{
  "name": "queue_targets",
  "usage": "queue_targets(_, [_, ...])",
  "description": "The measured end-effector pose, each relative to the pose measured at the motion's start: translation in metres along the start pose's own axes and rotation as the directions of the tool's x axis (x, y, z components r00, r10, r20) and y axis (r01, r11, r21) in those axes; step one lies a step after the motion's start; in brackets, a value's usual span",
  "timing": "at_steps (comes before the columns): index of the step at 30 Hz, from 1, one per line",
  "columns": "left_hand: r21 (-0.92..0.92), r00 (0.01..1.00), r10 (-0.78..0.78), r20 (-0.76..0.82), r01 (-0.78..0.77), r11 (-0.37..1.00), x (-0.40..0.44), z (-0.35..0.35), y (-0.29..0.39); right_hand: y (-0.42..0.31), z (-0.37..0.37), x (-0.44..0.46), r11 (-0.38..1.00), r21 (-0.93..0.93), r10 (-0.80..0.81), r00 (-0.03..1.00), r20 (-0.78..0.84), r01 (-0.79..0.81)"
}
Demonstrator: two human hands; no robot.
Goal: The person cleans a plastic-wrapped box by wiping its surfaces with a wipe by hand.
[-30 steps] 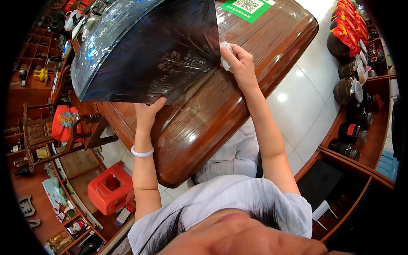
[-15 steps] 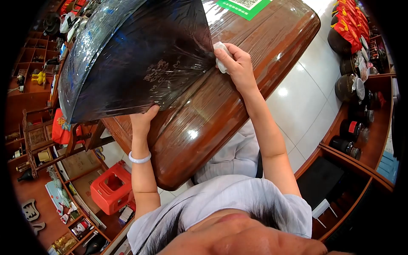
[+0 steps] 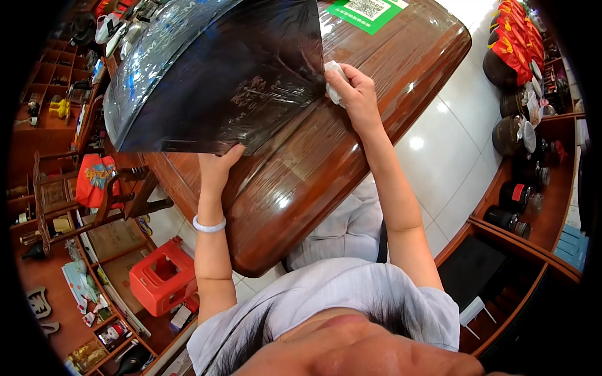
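A large dark box [image 3: 219, 94], wrapped in glossy clear plastic film, stands tilted over the brown wooden table [image 3: 263, 207]. Faint gold lettering shows on its near face. My left hand [image 3: 219, 161] grips its lower edge; the thumb lies along the edge and the other fingers are hidden behind or under it. In my right hand [image 3: 359, 94] is a crumpled white tissue [image 3: 335, 81], pinched between thumb and fingers at the box's right-hand corner.
A green card with a QR code [image 3: 367, 11] lies at the table's far end. On the left are a red plastic stool [image 3: 164, 276], a wooden chair [image 3: 116, 188] and crowded shelves [image 3: 56, 94]. Dark jars with red cloth covers [image 3: 514, 44] stand on the right.
The wrapped box has shifted to the right, and its lower left corner has risen. My left hand has moved slightly up with it. My right hand, still with the tissue, has edged right.
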State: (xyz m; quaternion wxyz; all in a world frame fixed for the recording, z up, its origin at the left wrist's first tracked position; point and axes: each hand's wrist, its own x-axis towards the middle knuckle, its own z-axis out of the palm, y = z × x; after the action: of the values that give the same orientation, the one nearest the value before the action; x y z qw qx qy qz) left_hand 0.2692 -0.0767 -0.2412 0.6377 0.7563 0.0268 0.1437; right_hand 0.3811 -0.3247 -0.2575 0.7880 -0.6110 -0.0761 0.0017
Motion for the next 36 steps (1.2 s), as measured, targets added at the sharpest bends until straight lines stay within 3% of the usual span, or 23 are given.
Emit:
queue_targets(5, [-0.011,1.000,0.007,-0.009,-0.007,1.000,0.002,0.000,-0.004,0.007,-0.003,0.003,0.999,-0.010,-0.031,0.999,-0.024,0.031])
queue_targets(8, [0.012,1.000,0.006,0.000,-0.006,1.000,0.002,0.000,-0.001,0.008,-0.004,0.006,0.997,0.075,0.020,0.999,-0.028,-0.018])
queue_targets(11, [-0.022,1.000,0.017,0.008,-0.017,1.000,0.003,0.003,0.001,0.013,0.000,0.007,0.993,0.022,-0.111,0.990,-0.093,0.113])
queue_targets(13, [-0.042,1.000,0.028,0.007,-0.028,0.999,0.003,0.005,0.003,0.023,0.000,0.009,0.961,-0.160,-0.232,0.972,-0.026,0.225])
queue_targets(14, [-0.036,0.999,0.033,0.009,-0.033,0.999,0.004,0.006,0.005,0.020,-0.001,0.008,0.973,-0.118,-0.192,0.979,0.067,0.198])
queue_targets(18, [0.032,0.999,0.009,0.045,-0.010,0.999,0.005,0.000,0.001,0.018,0.001,0.007,0.948,-0.154,-0.265,0.958,0.110,0.280])
queue_targets(20, [0.029,0.999,0.036,0.040,-0.037,0.999,0.009,-0.001,-0.013,0.012,0.004,0.008,0.866,-0.222,-0.413,0.891,0.189,0.449])
queue_targets(21, [0.030,0.998,0.055,0.037,-0.056,0.998,0.010,-0.002,-0.015,0.015,0.002,0.009,0.861,-0.219,-0.421,0.884,0.202,0.460])
queue_targets(23, [0.026,0.999,0.042,0.032,-0.042,0.999,0.009,-0.001,-0.011,0.032,-0.003,0.012,0.730,-0.494,-0.479,0.869,0.123,0.472])
queue_targets(25, [0.017,0.999,0.032,0.017,-0.032,0.999,0.008,0.002,-0.004,0.032,-0.001,0.009,0.716,-0.492,-0.520,0.848,0.098,0.496])
queue_targets(27, [0.092,0.998,0.067,0.023,-0.069,0.993,0.008,0.004,0.002,0.027,-0.002,0.006,0.728,-0.560,-0.488,0.872,-0.018,0.396])
queue_targets(28, [-0.004,0.999,0.038,0.026,-0.038,0.999,0.007,0.006,0.004,0.026,-0.002,0.005,0.718,-0.553,-0.501,0.865,0.011,0.423])
queue_targets(30, [-0.009,0.997,0.073,-0.003,-0.073,0.997,0.005,0.010,0.009,0.023,-0.003,0.000,0.817,-0.518,-0.342,0.937,-0.077,0.256])
queue_targets(31, [-0.005,0.996,0.093,-0.003,-0.093,0.996,0.005,0.009,0.011,0.020,-0.003,-0.005,0.808,-0.519,-0.350,0.936,-0.044,0.278])
queue_targets(33, [0.026,0.993,0.116,-0.017,-0.115,0.993,0.007,0.006,0.002,0.013,-0.003,-0.018,0.954,-0.273,-0.186,0.955,-0.233,0.120])
queue_targets(35, [-0.025,0.991,0.129,-0.025,-0.130,0.991,0.005,0.008,0.006,0.009,-0.002,-0.033,0.996,0.027,-0.074,0.959,-0.274,0.085])
queue_targets(36, [-0.016,0.955,0.275,-0.114,-0.278,0.960,0.007,0.010,0.001,0.003,0.001,-0.041,0.996,0.043,-0.062,0.957,-0.283,0.077])
